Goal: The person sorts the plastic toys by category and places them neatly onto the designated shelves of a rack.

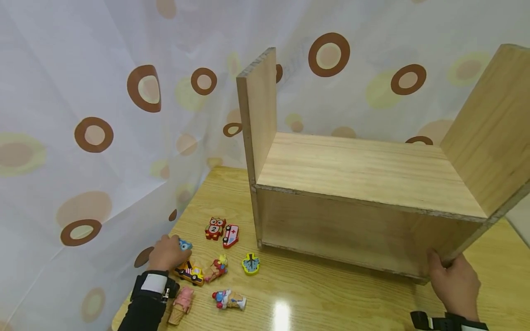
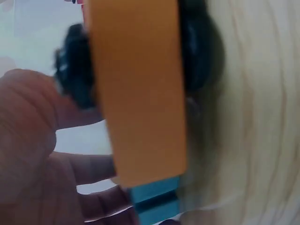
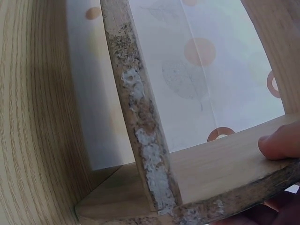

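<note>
At the left end of the table, my left hand (image 1: 164,253) curls around a small blue owl toy (image 1: 185,245), whose face shows past the knuckles. Just below the owl sits a yellow toy truck (image 1: 191,274); its orange underside (image 2: 140,93) and dark wheels fill the left wrist view and hide part of the fingers. My right hand (image 1: 455,282) grips the lower right side panel of a wooden shelf (image 1: 364,170), thumb on the inner face. In the right wrist view the thumb (image 3: 281,143) lies on the board and the other fingers pass beneath it.
Between the left hand and shelf lie a red owl toy (image 1: 215,229), a toy ambulance (image 1: 230,236), a tree piece (image 1: 250,264) and several ice-cream-cone toys, one pink (image 1: 182,304). A patterned sheet (image 1: 124,184) hangs behind and left of the wooden table (image 1: 298,299).
</note>
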### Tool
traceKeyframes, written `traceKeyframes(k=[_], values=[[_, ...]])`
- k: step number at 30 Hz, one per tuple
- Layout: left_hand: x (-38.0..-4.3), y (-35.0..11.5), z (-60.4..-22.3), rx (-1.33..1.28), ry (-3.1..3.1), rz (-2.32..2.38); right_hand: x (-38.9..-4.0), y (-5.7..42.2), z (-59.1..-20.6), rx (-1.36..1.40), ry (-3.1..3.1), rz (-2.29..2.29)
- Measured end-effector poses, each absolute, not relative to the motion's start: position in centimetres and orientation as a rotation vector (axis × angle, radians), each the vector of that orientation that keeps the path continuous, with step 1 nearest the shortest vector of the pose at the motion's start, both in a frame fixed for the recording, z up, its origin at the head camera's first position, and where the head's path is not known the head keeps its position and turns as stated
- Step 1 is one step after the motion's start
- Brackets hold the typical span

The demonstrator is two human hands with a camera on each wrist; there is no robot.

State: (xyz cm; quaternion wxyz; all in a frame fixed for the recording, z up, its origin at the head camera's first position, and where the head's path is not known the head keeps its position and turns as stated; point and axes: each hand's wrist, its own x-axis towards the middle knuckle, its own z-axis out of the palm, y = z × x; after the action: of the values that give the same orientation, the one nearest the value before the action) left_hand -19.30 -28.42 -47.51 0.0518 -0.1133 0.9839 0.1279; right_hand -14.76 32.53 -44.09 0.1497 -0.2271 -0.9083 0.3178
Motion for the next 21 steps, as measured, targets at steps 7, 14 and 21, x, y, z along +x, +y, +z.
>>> traceKeyframes(k=[7,14,21], values=[[-19.5,-28.7,-48.3,-0.427,3.003,0.454,-15.0,32.4,-44.1,-0.684,-2.629,0.929],[-18.9,-28.7,-47.6,-0.455,3.031,0.616,-15.0,32.1,-44.0,-0.655,-2.619,0.918],[-17.7,-27.3,-44.7,-0.362,3.166,0.797,-15.0,32.3,-44.0,-0.651,-2.614,0.918]])
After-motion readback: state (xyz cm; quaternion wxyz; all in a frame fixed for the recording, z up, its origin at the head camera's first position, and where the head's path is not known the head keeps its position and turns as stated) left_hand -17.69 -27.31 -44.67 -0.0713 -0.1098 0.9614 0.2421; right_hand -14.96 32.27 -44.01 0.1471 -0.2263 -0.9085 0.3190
